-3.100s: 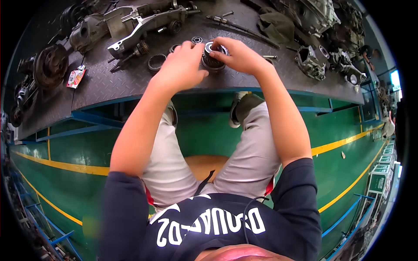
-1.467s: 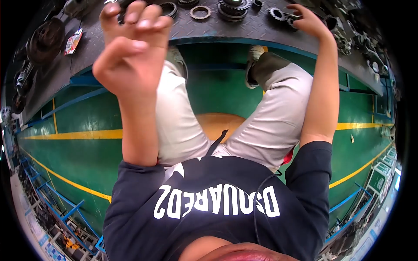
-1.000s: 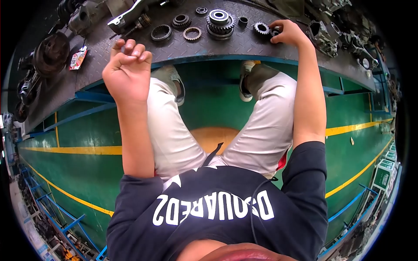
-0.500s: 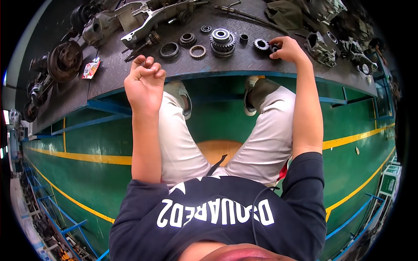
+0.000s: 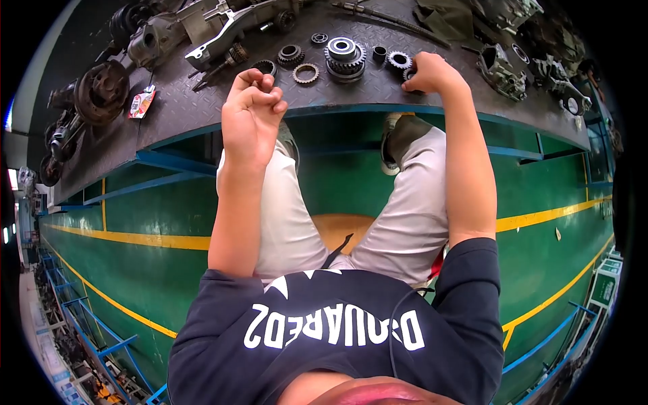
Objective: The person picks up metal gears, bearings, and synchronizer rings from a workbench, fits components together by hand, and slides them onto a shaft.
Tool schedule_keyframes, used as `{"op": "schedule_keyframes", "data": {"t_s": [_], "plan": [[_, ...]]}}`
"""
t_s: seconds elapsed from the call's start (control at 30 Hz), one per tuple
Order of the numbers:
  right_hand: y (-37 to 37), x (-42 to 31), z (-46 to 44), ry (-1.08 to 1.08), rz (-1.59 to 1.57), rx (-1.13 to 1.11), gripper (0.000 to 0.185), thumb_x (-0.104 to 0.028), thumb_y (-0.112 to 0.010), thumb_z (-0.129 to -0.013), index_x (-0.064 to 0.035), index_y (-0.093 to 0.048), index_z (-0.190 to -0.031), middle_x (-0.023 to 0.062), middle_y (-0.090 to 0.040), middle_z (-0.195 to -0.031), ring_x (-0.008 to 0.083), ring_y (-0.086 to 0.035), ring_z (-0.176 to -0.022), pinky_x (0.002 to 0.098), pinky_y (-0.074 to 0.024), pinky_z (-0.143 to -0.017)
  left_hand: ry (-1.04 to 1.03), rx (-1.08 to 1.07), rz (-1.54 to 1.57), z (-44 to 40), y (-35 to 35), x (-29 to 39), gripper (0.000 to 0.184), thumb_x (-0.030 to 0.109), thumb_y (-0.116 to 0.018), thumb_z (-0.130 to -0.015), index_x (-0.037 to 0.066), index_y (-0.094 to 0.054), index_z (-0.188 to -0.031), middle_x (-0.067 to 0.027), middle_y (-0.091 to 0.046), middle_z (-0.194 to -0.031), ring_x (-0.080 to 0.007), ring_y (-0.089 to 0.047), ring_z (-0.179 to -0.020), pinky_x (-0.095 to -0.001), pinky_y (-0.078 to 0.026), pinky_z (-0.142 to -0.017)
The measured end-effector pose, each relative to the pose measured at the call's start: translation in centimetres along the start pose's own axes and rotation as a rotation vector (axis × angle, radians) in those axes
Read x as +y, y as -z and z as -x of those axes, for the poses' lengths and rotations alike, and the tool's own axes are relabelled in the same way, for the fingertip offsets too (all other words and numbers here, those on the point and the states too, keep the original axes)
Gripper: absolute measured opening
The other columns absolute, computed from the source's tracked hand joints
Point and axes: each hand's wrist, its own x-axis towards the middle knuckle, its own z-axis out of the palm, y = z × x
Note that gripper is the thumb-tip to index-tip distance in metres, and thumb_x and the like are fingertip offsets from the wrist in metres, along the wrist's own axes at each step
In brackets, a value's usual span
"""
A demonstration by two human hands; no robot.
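My left hand (image 5: 251, 128) is raised at the table's front edge, palm up, its fingers loosely curled and holding nothing visible. It partly covers a dark ring (image 5: 265, 67). At the right, my right hand (image 5: 432, 74) has its thumb and fingers round a small dark gear (image 5: 408, 75), mostly hidden by the fingers. Touching or very near it is a toothed gear (image 5: 399, 60). Between my hands stand a stacked gear assembly with a bearing on top (image 5: 343, 57), a dark sleeve (image 5: 379, 54), a brass-coloured ring (image 5: 306, 73), a gear (image 5: 290, 55) and a small bearing (image 5: 319, 38).
The metal table (image 5: 196, 111) has a blue front edge. A large housing (image 5: 226, 40), a toothed shaft (image 5: 223, 64) and a drum (image 5: 101, 93) lie left, beside a red-and-white packet (image 5: 142, 102). A long shaft (image 5: 395, 23) lies behind; castings (image 5: 501, 71) stand right.
My left hand has moved right, now overlapping the dark ring. My right hand, still round the small gear, has shifted slightly left, closer to the toothed gear. Earlier both hands were at the stacked assembly.
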Motion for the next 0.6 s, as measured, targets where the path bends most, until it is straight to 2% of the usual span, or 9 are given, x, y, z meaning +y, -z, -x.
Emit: {"op": "schedule_keyframes", "data": {"t_s": [0.03, 0.07, 0.33, 0.47, 0.6], "plan": [[-0.3, -0.4, 0.1, 0.024, 0.03, 0.015, 0.049, -0.026, -0.09, -0.071, 0.001, -0.077, -0.11, 0.0211, -0.077, -0.11, 0.0326, -0.077, -0.09, 0.0384, -0.0623, -0.083, -0.002, 0.008, -0.062, 0.0, 0.1, -0.1, 0.034, -0.005, -0.053, -0.08, 0.005, -0.053, -0.112, -0.0098, -0.052, -0.102, -0.0201, -0.052, -0.086, -0.0329, -0.044, -0.075], [-0.5, -0.7, 0.4, 0.07, 0.039, 0.037, 0.055, -0.036, -0.09, -0.072, 0.0046, -0.075, -0.106, 0.0254, -0.075, -0.107, 0.0393, -0.073, -0.102, 0.0429, -0.0589, -0.089, -0.003, 0.009, -0.091, 0.0, 0.2, -0.1, 0.033, -0.004, -0.053, -0.081, 0.005, -0.053, -0.112, -0.0097, -0.053, -0.103, -0.0201, -0.052, -0.086, -0.033, -0.044, -0.075], [-2.2, -4.1, 1.1, 0.239, 0.011, 0.186, 0.054, -0.037, -0.09, -0.074, 0.0078, -0.072, -0.098, 0.0279, -0.074, -0.098, 0.042, -0.072, -0.095, 0.0445, -0.0588, -0.084, -0.042, 0.136, -0.295, 0.3, -0.4, -0.1, 0.025, 0.001, -0.054, -0.091, 0.005, -0.052, -0.116, -0.0093, -0.058, -0.106, -0.0194, -0.057, -0.086, -0.0326, -0.046, -0.075], [-3.6, -5.2, 0.4, 0.308, -0.031, 0.241, 0.049, -0.035, -0.09, -0.075, 0.0065, -0.072, -0.095, 0.0252, -0.074, -0.096, 0.0423, -0.072, -0.094, 0.0448, -0.0573, -0.086, -0.061, 0.149, -0.289, 0.1, -0.4, -0.1, 0.026, 0.002, -0.054, -0.094, 0.003, -0.052, -0.12, -0.01, -0.061, -0.104, -0.0202, -0.06, -0.085, -0.0324, -0.048, -0.074], [-2.8, -5.0, 0.2, 0.286, -0.096, 0.149, 0.046, -0.03, -0.089, -0.074, 0.0053, -0.074, -0.099, 0.0254, -0.074, -0.102, 0.0408, -0.071, -0.099, 0.0442, -0.0567, -0.086, -0.082, 0.176, -0.287, 0.1, -0.7, 0.2, 0.026, 0.005, -0.055, -0.097, 0.002, -0.053, -0.122, -0.0106, -0.063, -0.105, -0.021, -0.063, -0.086, -0.0321, -0.05, -0.074]]}}
